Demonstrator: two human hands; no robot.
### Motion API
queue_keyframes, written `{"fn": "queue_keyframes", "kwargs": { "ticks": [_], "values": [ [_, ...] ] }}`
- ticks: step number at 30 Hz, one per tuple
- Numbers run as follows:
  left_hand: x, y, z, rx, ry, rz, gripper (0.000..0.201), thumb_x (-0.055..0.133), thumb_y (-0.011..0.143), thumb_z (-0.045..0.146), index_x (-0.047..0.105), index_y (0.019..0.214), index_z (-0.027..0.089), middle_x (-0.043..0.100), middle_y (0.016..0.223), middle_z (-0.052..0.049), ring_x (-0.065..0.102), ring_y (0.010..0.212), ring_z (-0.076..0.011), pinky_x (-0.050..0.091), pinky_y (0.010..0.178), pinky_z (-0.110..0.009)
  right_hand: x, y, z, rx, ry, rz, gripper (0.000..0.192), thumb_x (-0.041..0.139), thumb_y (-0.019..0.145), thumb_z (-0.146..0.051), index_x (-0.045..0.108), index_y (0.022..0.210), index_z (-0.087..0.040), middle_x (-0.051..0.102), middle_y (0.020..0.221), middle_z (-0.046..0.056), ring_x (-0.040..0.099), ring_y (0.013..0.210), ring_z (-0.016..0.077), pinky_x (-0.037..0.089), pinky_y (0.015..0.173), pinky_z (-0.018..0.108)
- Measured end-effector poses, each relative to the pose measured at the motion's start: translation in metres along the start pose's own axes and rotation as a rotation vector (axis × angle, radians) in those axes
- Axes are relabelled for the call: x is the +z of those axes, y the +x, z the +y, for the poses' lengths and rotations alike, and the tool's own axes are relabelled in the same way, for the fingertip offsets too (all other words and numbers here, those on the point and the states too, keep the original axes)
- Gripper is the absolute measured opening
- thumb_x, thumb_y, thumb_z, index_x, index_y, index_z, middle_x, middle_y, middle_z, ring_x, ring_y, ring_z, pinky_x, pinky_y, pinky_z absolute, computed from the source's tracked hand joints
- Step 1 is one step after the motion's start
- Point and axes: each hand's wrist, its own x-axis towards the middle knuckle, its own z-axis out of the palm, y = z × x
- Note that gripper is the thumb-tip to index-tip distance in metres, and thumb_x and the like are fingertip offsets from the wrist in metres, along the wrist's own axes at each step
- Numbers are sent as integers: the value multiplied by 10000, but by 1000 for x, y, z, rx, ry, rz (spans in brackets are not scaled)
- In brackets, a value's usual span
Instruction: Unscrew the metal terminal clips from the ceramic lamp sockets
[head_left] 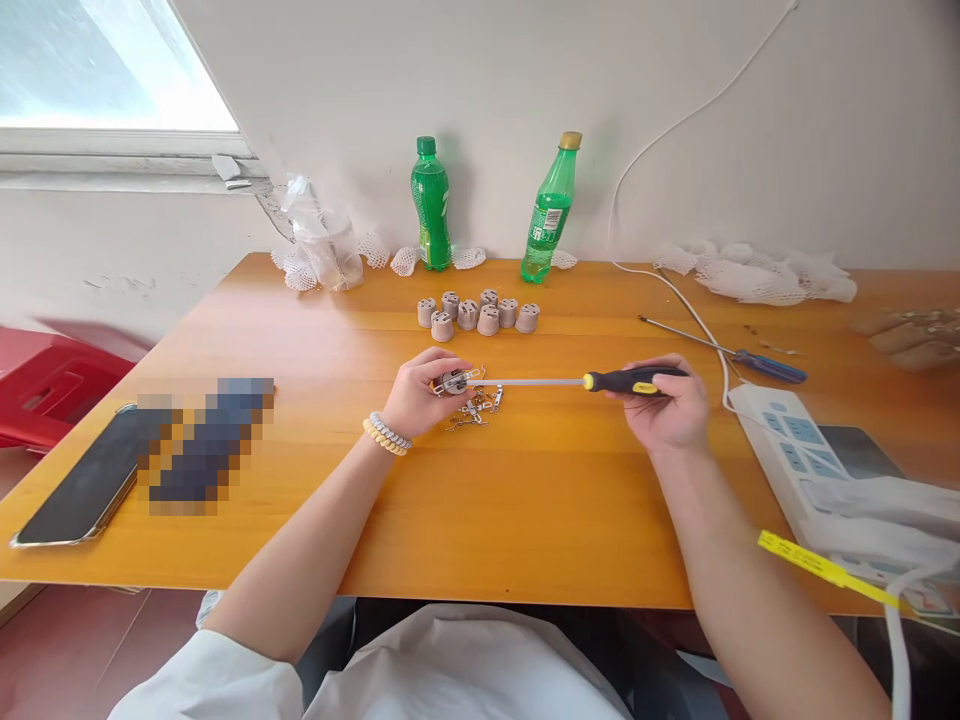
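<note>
I look down on a wooden desk (525,500) from above. My left hand (420,395) is closed around a small round grey socket part (452,381), holding it just off the desk so its face turns toward the tool. My right hand (664,405) is wrapped around the black and yellow handle of a screwdriver (570,381), held level so the long shaft runs straight across to the part, where the tip meets it. The part hangs directly above a small heap of metal clips (474,408), which lie within easy reach of the left hand.

Beyond the part, farther from me, sit 7 more grey socket pieces (478,314) in a cluster. Behind those, against the wall, stand 2 green bottles (430,205), with a crumpled clear plastic bag (324,245) to their left. To the right of the part, past my right hand, a 2nd screwdriver with a blue handle (731,352) lies flat, and a white power strip (795,445) with its white cable sits just beside my right hand. Far left of the part lies a dark phone (79,490). Nothing lies between the 2 hands except the shaft.
</note>
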Motion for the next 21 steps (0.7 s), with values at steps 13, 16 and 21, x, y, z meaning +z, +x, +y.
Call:
{"fn": "queue_keyframes", "kwargs": {
  "ticks": [13,16,21],
  "values": [
    [3,-1,-1,-9,219,-8,287,665,739,301,706,999,185,696,891,-54,610,653,-130,531,657,-277,-1,-2,-5,-160,-83,-109,158,697,583,-218,631,726,-222,685,709,11,655,670,194,591,583,396],
    [3,0,-1,-80,334,-9,355,673,720,274,691,1065,190,707,860,-38,641,708,-156,539,732,-296,0,-3,-11,-254,-117,-182,226,765,529,-281,640,713,-244,685,719,21,648,691,205,569,674,413],
    [1,4,-1,-167,480,-19,328,697,672,234,703,998,201,711,842,-37,663,805,-210,527,799,-332,0,-5,-13,-280,-160,-236,282,825,497,-367,653,699,-274,681,739,28,646,712,232,541,720,469]
  ]
}}
